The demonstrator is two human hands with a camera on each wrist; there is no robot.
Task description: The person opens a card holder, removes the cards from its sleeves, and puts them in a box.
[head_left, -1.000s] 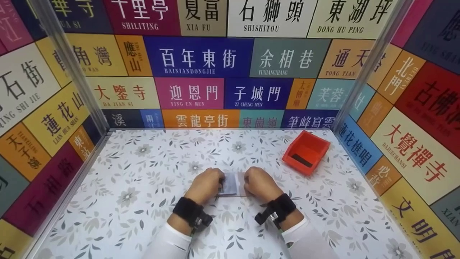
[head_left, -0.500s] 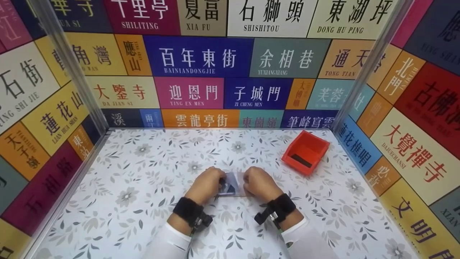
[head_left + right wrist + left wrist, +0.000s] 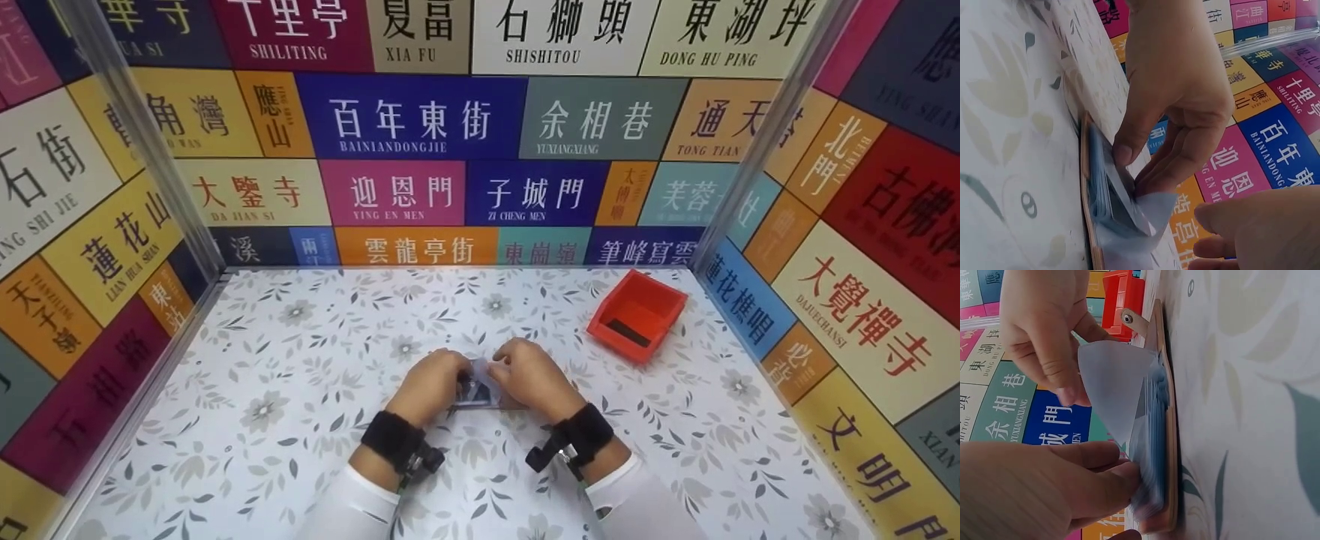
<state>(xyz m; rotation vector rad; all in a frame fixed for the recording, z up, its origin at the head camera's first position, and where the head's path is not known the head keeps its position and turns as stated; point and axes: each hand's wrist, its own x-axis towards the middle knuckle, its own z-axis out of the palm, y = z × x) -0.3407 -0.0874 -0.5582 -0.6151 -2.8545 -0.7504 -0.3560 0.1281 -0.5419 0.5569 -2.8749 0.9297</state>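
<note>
A small card holder (image 3: 474,395) with a brown cover (image 3: 1169,433) lies opened on the table, holding a stack of clear plastic sleeves (image 3: 1155,439). My left hand (image 3: 429,384) pinches sleeves at its side, its thumb over a dark insert (image 3: 1120,183) in the right wrist view. One translucent sleeve (image 3: 1111,379) stands bent up between the hands. My right hand (image 3: 534,377) hovers beside that raised sleeve, fingers loosely bent; a gap shows between its fingertips and the sleeve in the right wrist view. A snap strap (image 3: 1134,322) sticks out from the cover's far end.
A red plastic bin (image 3: 660,304) with a dark strip (image 3: 628,332) on it stands at the table's back right. The floral table (image 3: 300,337) is bounded by colourful sign-covered walls (image 3: 412,116) at the back and both sides.
My right hand has moved left and slightly up, off the holder's right side, with a sleeve now bent up beside it. My left hand stays in place; a dark insert shows where the top looked pale.
</note>
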